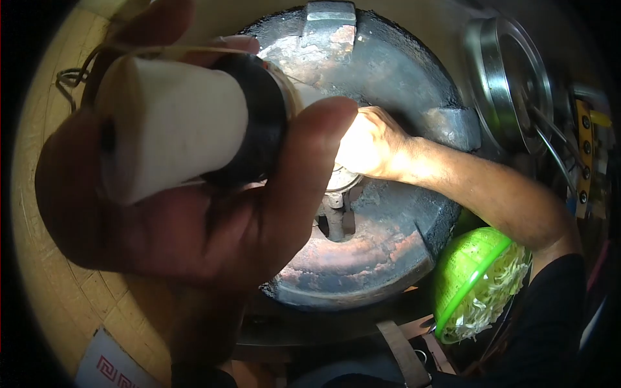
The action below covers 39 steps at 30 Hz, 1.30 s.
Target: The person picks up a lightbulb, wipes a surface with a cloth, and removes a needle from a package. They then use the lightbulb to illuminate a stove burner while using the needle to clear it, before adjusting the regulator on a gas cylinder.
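Observation:
Close to the camera, my left hand (213,239) is wrapped round a flashlight (187,123) with a white body and a black band. A wire hook (68,84) sticks out behind it. Its bright light falls on my right hand (367,142), which is closed at the middle of a large round, sooty burner (381,239). Whatever the right fingers hold is hidden by glare and by my left thumb. Just below the right hand, a round metal burner head (341,180) partly shows above an opening in the burner.
A green plastic basket (469,278) of shredded pale vegetable (491,297) stands under my right forearm. Metal pans or lids (508,77) lean at the upper right, near a yellow holed strip (584,152). Tan tiles (84,284) lie left; a white printed box (110,365) sits lower left.

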Each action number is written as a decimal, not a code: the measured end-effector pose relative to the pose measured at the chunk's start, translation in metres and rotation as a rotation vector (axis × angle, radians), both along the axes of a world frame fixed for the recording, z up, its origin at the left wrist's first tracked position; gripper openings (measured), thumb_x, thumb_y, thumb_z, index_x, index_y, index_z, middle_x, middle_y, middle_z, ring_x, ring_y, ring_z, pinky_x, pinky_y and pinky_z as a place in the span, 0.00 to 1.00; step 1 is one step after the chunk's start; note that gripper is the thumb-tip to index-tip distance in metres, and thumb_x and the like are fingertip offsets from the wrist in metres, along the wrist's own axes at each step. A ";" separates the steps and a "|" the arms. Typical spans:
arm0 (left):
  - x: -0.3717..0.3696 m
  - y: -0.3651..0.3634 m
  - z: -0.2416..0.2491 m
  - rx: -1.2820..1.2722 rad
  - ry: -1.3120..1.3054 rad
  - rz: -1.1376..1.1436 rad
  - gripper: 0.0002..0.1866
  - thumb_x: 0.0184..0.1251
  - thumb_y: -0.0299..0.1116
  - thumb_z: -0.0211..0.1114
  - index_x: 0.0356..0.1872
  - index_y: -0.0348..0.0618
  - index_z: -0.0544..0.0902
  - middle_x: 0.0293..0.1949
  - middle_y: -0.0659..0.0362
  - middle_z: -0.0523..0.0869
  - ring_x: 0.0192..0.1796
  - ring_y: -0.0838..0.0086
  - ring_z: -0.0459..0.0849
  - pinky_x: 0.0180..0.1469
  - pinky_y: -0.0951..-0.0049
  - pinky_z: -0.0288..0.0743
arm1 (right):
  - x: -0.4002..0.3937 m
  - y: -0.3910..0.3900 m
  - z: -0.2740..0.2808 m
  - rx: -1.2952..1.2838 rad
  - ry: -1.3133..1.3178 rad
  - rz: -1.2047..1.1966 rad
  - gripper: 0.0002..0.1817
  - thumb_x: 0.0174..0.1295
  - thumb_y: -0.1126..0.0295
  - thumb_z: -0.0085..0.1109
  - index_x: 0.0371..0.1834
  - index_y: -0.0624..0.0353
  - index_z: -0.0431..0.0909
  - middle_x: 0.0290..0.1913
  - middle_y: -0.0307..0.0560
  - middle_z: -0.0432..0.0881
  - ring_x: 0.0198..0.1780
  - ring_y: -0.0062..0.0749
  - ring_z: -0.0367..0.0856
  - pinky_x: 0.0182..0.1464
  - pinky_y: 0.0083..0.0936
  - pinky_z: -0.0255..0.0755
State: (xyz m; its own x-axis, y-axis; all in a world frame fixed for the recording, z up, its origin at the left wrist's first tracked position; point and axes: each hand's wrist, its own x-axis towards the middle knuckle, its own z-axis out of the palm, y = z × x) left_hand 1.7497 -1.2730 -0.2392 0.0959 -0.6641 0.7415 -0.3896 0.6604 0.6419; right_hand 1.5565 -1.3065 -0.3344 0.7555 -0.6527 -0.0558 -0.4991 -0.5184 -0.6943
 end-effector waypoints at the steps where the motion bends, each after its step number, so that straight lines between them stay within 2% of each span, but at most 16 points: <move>1: 0.001 0.002 0.003 0.002 0.001 -0.004 0.34 0.57 0.22 0.73 0.58 0.34 0.59 0.57 0.33 0.73 0.47 0.59 0.86 0.48 0.68 0.87 | 0.001 0.000 0.001 0.015 0.045 -0.011 0.15 0.59 0.64 0.56 0.47 0.54 0.83 0.45 0.52 0.86 0.48 0.43 0.85 0.52 0.36 0.79; 3: 0.006 0.010 0.012 0.277 -0.281 0.067 0.33 0.55 0.21 0.74 0.58 0.32 0.62 0.55 0.34 0.74 0.45 0.59 0.86 0.46 0.68 0.86 | 0.005 0.001 0.002 0.123 0.093 -0.072 0.15 0.59 0.65 0.55 0.47 0.54 0.83 0.45 0.51 0.86 0.47 0.42 0.85 0.52 0.36 0.79; 4: 0.003 0.007 0.007 0.280 -0.281 0.064 0.33 0.55 0.21 0.74 0.58 0.32 0.62 0.55 0.34 0.74 0.45 0.59 0.86 0.46 0.68 0.86 | 0.007 0.001 0.003 0.228 0.138 -0.130 0.14 0.60 0.65 0.55 0.46 0.54 0.83 0.45 0.51 0.86 0.47 0.40 0.85 0.52 0.35 0.79; 6: -0.008 -0.005 -0.006 -0.055 0.020 -0.095 0.30 0.54 0.22 0.75 0.55 0.27 0.67 0.51 0.37 0.78 0.43 0.61 0.87 0.45 0.70 0.85 | 0.010 0.001 0.002 0.222 0.180 -0.114 0.13 0.60 0.66 0.54 0.45 0.55 0.83 0.43 0.51 0.86 0.45 0.40 0.85 0.51 0.35 0.79; 9: -0.021 -0.009 -0.006 -0.153 0.156 -0.162 0.25 0.54 0.23 0.75 0.50 0.24 0.73 0.48 0.40 0.80 0.43 0.64 0.87 0.46 0.71 0.84 | 0.008 0.002 0.006 0.205 0.260 -0.080 0.11 0.62 0.67 0.54 0.42 0.57 0.83 0.41 0.50 0.86 0.43 0.39 0.85 0.49 0.34 0.79; 10: -0.017 -0.009 -0.005 -0.151 0.157 -0.164 0.25 0.54 0.23 0.75 0.50 0.24 0.73 0.48 0.40 0.80 0.43 0.64 0.87 0.46 0.71 0.84 | 0.005 0.002 0.013 0.229 0.184 -0.090 0.11 0.61 0.68 0.54 0.42 0.57 0.83 0.41 0.50 0.86 0.42 0.39 0.85 0.48 0.34 0.79; 12: -0.003 -0.009 -0.001 0.020 -0.079 -0.092 0.24 0.55 0.25 0.76 0.48 0.23 0.75 0.44 0.42 0.83 0.42 0.67 0.87 0.46 0.74 0.84 | 0.001 0.001 0.015 0.237 0.098 -0.087 0.11 0.61 0.70 0.55 0.43 0.57 0.83 0.40 0.51 0.86 0.42 0.39 0.85 0.48 0.34 0.79; 15: -0.004 -0.006 0.007 0.094 -0.177 -0.113 0.25 0.54 0.26 0.77 0.49 0.23 0.76 0.40 0.45 0.85 0.42 0.68 0.87 0.47 0.75 0.83 | 0.000 -0.004 0.010 0.060 0.171 0.039 0.11 0.61 0.71 0.56 0.43 0.59 0.83 0.40 0.51 0.86 0.42 0.39 0.86 0.48 0.33 0.80; 19: 0.000 -0.009 0.001 0.044 -0.171 -0.127 0.25 0.54 0.27 0.77 0.49 0.22 0.76 0.38 0.46 0.86 0.41 0.68 0.88 0.47 0.76 0.83 | -0.003 -0.006 0.005 -0.301 0.294 0.217 0.11 0.60 0.73 0.57 0.45 0.61 0.82 0.40 0.52 0.86 0.43 0.39 0.86 0.48 0.31 0.81; 21: 0.000 -0.008 0.000 0.046 -0.197 -0.103 0.24 0.54 0.27 0.77 0.47 0.23 0.77 0.39 0.45 0.85 0.42 0.68 0.88 0.48 0.75 0.83 | -0.003 -0.006 0.006 -0.357 0.300 0.242 0.11 0.60 0.74 0.57 0.45 0.61 0.82 0.40 0.53 0.86 0.43 0.38 0.86 0.49 0.31 0.81; 23: -0.006 -0.006 0.000 0.060 -0.146 -0.084 0.24 0.54 0.27 0.77 0.48 0.23 0.77 0.39 0.45 0.85 0.42 0.68 0.88 0.48 0.76 0.83 | 0.000 -0.006 0.024 -0.034 0.305 0.113 0.11 0.59 0.73 0.59 0.45 0.61 0.82 0.39 0.53 0.85 0.41 0.39 0.86 0.47 0.32 0.81; 27: -0.006 -0.009 -0.004 0.008 -0.100 -0.087 0.24 0.55 0.27 0.77 0.48 0.23 0.77 0.38 0.46 0.86 0.41 0.68 0.88 0.47 0.76 0.83 | 0.004 -0.003 0.016 -0.126 0.339 0.175 0.11 0.61 0.72 0.58 0.44 0.62 0.82 0.39 0.53 0.85 0.40 0.39 0.86 0.46 0.32 0.82; 34: -0.002 -0.006 -0.003 0.043 -0.110 -0.069 0.23 0.55 0.27 0.77 0.47 0.24 0.78 0.38 0.46 0.86 0.41 0.68 0.88 0.46 0.78 0.83 | 0.009 -0.004 0.016 -0.002 0.356 0.121 0.11 0.64 0.71 0.54 0.44 0.64 0.81 0.40 0.53 0.85 0.41 0.39 0.86 0.46 0.33 0.81; 36: 0.001 -0.006 -0.004 0.037 -0.137 -0.091 0.23 0.54 0.27 0.77 0.46 0.24 0.78 0.40 0.44 0.86 0.42 0.68 0.88 0.45 0.77 0.84 | 0.010 -0.002 0.019 0.010 0.358 0.119 0.11 0.65 0.70 0.54 0.44 0.64 0.81 0.41 0.53 0.85 0.41 0.39 0.86 0.46 0.33 0.81; 38: -0.001 -0.006 -0.007 0.015 -0.113 -0.088 0.23 0.54 0.27 0.77 0.46 0.24 0.78 0.42 0.44 0.85 0.42 0.68 0.88 0.45 0.77 0.84 | 0.009 0.006 0.033 0.175 0.228 -0.084 0.11 0.65 0.70 0.53 0.45 0.63 0.81 0.42 0.53 0.85 0.42 0.39 0.85 0.46 0.33 0.80; 39: -0.002 -0.006 -0.008 -0.006 -0.091 -0.085 0.22 0.54 0.27 0.77 0.46 0.24 0.78 0.44 0.43 0.84 0.42 0.67 0.88 0.45 0.76 0.84 | 0.008 0.007 0.033 0.203 0.212 -0.101 0.11 0.65 0.70 0.53 0.45 0.63 0.81 0.42 0.53 0.85 0.42 0.39 0.85 0.47 0.33 0.80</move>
